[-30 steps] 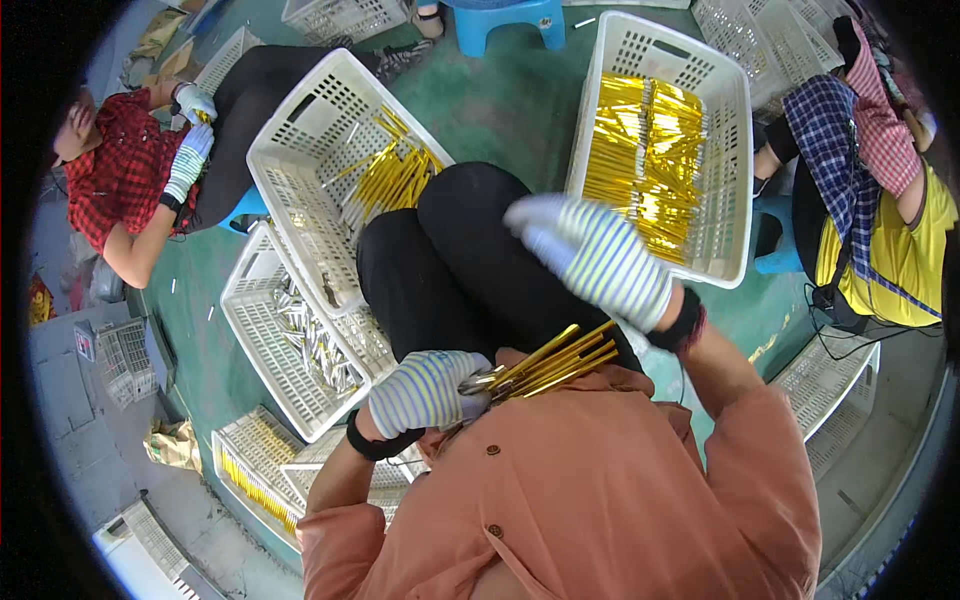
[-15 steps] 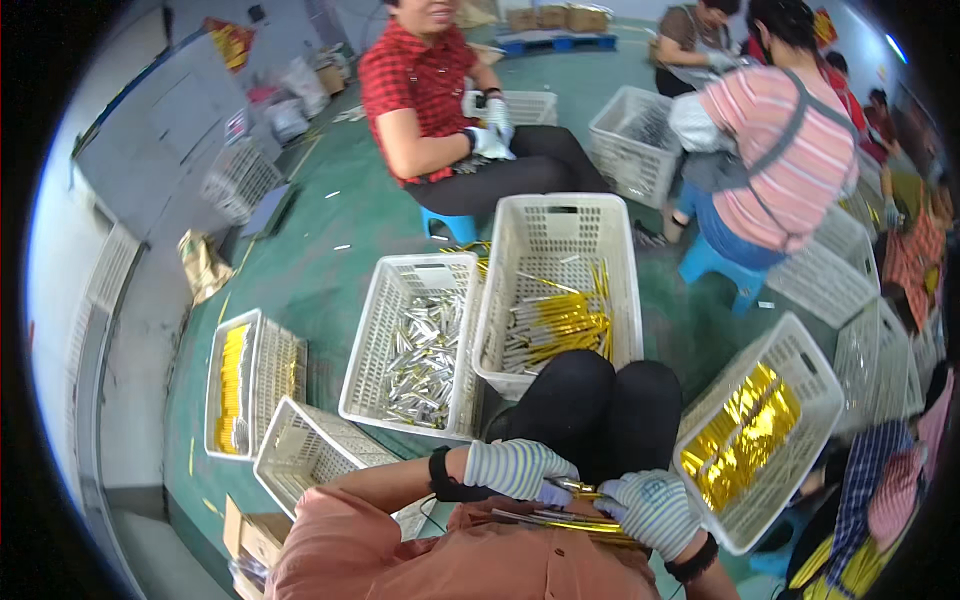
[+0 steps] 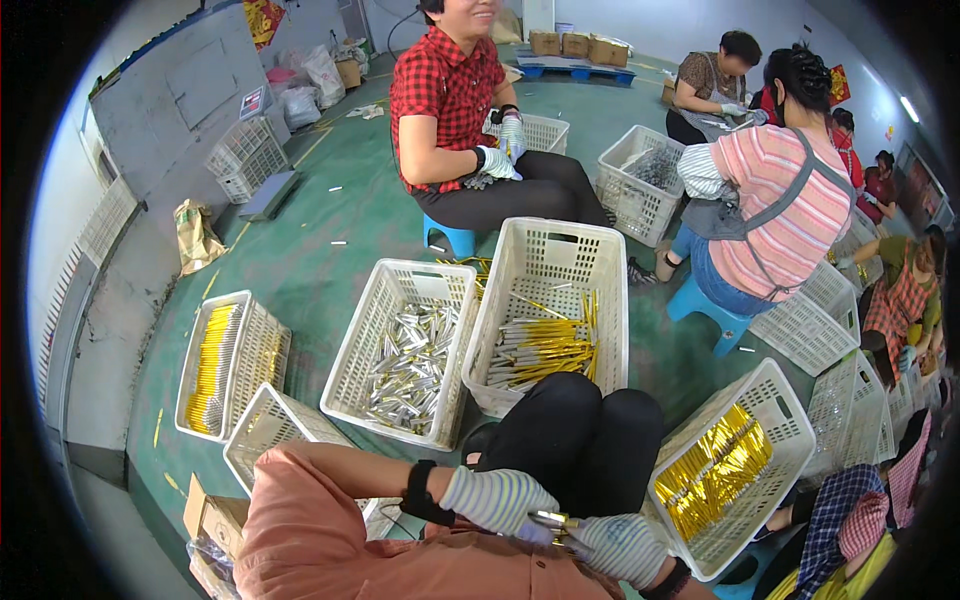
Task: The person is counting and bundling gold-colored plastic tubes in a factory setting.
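Note:
My left hand (image 3: 498, 500), in a striped knit glove, is closed in front of my torso around short shiny silver-and-gold slim pieces (image 3: 556, 522). Beside it, my right hand (image 3: 625, 546), gloved alike, has its fingers bent against the same pieces. Both hands meet there, so the fingertips and the far ends of the pieces are partly hidden. Beyond my knees, a tall white crate (image 3: 615, 300) holds long gold-and-silver sticks (image 3: 545, 345). A white crate (image 3: 345, 375) to its left has many short silver pieces (image 3: 415, 365). At my right, another crate (image 3: 800, 440) contains gold sticks (image 3: 715, 470).
Left stand a crate of upright gold sticks (image 3: 215, 365), a partly covered crate (image 3: 250, 440) and a cardboard box (image 3: 215, 520). Ahead sits a co-worker in a checked shirt (image 3: 445, 100); another in a striped top (image 3: 770, 190) sits on a blue stool (image 3: 705, 310).
The view has shifted. My hands are closer together, and the long gold sticks seen below them against my shirt no longer show there. Both hands stay on the shiny pieces.

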`<move>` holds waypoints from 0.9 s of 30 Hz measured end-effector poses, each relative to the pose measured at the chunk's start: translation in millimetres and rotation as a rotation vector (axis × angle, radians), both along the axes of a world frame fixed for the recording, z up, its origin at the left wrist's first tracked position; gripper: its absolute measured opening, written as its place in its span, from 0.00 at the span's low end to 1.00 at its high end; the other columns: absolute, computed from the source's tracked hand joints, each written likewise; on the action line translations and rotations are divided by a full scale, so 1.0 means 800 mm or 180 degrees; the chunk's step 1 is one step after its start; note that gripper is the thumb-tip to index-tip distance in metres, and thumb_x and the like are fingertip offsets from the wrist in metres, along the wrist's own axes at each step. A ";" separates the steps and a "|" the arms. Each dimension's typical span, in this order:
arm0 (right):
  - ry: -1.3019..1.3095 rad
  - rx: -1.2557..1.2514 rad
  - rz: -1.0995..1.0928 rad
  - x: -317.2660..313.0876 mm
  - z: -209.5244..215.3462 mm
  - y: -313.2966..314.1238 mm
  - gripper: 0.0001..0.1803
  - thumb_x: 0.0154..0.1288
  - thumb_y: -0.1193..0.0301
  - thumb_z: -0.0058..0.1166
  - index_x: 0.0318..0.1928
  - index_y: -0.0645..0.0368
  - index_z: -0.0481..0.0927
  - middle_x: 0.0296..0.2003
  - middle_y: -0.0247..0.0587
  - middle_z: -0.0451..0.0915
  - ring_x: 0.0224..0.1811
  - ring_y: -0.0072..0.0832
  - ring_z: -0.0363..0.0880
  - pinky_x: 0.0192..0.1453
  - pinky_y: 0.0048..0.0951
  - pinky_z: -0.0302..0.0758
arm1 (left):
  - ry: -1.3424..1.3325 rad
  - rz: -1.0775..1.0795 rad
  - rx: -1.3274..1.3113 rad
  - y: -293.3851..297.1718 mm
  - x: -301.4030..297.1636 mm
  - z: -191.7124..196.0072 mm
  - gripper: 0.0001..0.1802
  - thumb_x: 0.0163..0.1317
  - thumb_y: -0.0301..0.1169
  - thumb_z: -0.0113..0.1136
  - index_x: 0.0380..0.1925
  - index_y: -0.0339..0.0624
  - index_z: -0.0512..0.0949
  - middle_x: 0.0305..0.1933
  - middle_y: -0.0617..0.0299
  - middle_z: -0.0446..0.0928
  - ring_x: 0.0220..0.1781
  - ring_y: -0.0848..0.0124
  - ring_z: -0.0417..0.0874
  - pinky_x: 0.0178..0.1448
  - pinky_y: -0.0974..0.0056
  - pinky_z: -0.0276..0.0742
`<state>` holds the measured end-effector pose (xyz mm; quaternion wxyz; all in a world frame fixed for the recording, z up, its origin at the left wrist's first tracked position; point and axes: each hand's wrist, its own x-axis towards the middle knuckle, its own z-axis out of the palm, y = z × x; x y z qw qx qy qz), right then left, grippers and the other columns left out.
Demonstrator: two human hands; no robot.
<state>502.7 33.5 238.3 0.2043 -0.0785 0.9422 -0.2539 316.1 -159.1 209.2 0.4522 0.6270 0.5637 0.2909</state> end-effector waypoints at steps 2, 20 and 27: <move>0.0926 0.0424 0.0447 -0.002 0.018 0.009 0.09 0.70 0.65 0.53 0.42 0.55 0.82 0.24 0.47 0.81 0.28 0.43 0.86 0.30 0.45 0.81 | -0.0645 0.0205 -0.1065 0.006 -0.017 0.047 0.23 0.70 0.49 0.70 0.53 0.42 0.86 0.38 0.50 0.88 0.36 0.68 0.87 0.42 0.58 0.81; 0.0556 -0.1535 -0.2877 -0.014 -0.057 0.034 0.14 0.76 0.63 0.61 0.53 0.57 0.88 0.33 0.46 0.88 0.32 0.32 0.89 0.39 0.32 0.83 | 0.0449 0.2425 0.0422 -0.031 -0.136 0.006 0.19 0.74 0.35 0.65 0.60 0.39 0.82 0.53 0.50 0.86 0.55 0.59 0.87 0.62 0.57 0.81; 0.0721 -0.1635 -0.3307 -0.008 -0.057 0.020 0.15 0.77 0.62 0.60 0.55 0.58 0.88 0.32 0.40 0.89 0.30 0.24 0.88 0.39 0.29 0.83 | 0.1400 -0.1622 -0.1016 0.054 0.015 -0.022 0.25 0.71 0.41 0.59 0.64 0.43 0.79 0.48 0.46 0.86 0.52 0.45 0.86 0.54 0.47 0.81</move>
